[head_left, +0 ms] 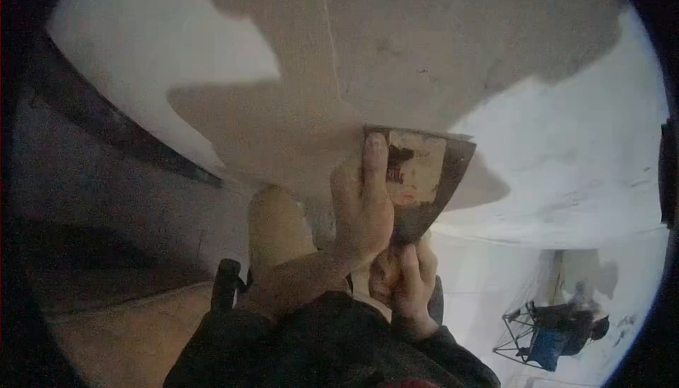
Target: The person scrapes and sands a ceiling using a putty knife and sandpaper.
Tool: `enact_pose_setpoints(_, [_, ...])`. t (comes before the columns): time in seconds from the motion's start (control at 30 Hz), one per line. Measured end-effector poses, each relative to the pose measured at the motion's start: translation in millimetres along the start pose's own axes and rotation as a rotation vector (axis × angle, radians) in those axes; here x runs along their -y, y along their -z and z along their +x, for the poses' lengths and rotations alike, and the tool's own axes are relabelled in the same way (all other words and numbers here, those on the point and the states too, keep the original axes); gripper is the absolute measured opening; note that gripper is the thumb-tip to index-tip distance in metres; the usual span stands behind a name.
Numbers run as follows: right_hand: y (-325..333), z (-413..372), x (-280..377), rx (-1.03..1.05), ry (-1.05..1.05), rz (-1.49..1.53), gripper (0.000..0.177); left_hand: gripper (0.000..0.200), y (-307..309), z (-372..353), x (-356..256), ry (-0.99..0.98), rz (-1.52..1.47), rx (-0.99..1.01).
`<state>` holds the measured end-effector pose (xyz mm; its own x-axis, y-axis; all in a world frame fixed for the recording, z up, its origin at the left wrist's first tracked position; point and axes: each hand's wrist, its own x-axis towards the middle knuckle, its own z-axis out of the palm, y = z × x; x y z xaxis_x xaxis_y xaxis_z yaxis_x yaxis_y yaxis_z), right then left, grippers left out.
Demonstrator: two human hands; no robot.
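- I saw the left hand (362, 207) lie flat on the scraper (424, 172), its fingers pressed together and pointing up the blade.
- The right hand (411, 278) was just below it, closed tight around the scraper's handle.
- The scraper's top edge touched the brown wall (339, 48), right above the left hand's fingertips.
- White paint (580, 154) covered the wall to the right of both hands.

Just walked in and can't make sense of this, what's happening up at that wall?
A person holds a wide scraper in both hands, its blade edge laid against a wall that is part bare tan, part white. The left hand lies on the blade, one finger stretched along it; the right hand grips the handle below. At the lower right stands a dark framed object, too blurred to identify.
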<state>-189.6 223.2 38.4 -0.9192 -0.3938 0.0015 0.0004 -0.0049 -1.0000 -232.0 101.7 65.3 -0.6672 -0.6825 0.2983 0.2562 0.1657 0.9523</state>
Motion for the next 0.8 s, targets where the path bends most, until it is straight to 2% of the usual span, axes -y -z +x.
enact_pose_setpoints(0.1, [5.3,-5.4,4.2,0.046,-0.14,0.123,0.033,0.049,-2.6,-4.9,12.0,0.066,0.017,-0.013])
enact_pose_setpoints(0.13, [2.0,-6.5,13.4,0.04,-0.216,0.251,0.034,0.049,-3.2,-3.6,14.7,0.083,-0.005,-0.025])
enact_pose_setpoints(0.2, [-1.9,-2.1,23.8,0.003,-0.184,0.044,0.035,0.048,-5.9,-5.5,14.4,0.143,-0.087,-0.056])
enact_pose_setpoints(0.27, [-0.9,1.1,7.6,-0.004,0.065,-0.099,0.036,0.049,-9.3,-5.8,0.8,0.215,-0.21,-0.093])
enact_pose_setpoints(0.33, [4.2,0.3,1.6,0.019,0.075,-0.099,0.037,0.049,-11.5,-1.4,-13.8,0.272,-0.335,-0.131])
enact_pose_setpoints(0.47, [-5.6,2.1,8.2,0.027,0.072,-0.019,0.035,0.049,0.5,3.3,-2.0,0.208,-0.27,0.004])
enact_pose_setpoints(0.53, [3.4,-1.2,-4.7,0.034,0.035,-0.058,0.034,0.049,-7.9,-1.6,2.3,0.037,-0.131,-0.142])
enact_pose_setpoints(0.6, [0.6,-0.8,-4.9,0.028,0.003,-0.031,0.033,0.049,-6.7,-0.9,4.6,0.048,-0.149,-0.143])
enact_pose_setpoints(0.67, [-7.2,0.6,6.0,0.027,-0.042,0.04,0.032,0.049,1.2,0.0,7.4,0.199,-0.305,-0.043])
enact_pose_setpoints(0.7, [-8.5,0.6,-0.2,0.024,0.002,0.015,0.032,0.049,4.3,0.7,8.3,0.25,-0.367,-0.007])
enact_pose_setpoints(0.77, [-9.1,1.3,-17.7,0.023,0.086,-0.04,0.032,0.047,8.4,4.4,9.3,0.238,-0.442,0.008])
enact_pose_setpoints(0.8, [-10.8,-1.9,-16.1,0.011,0.055,-0.018,0.031,0.047,10.9,1.6,11.1,0.126,-0.261,-0.017])
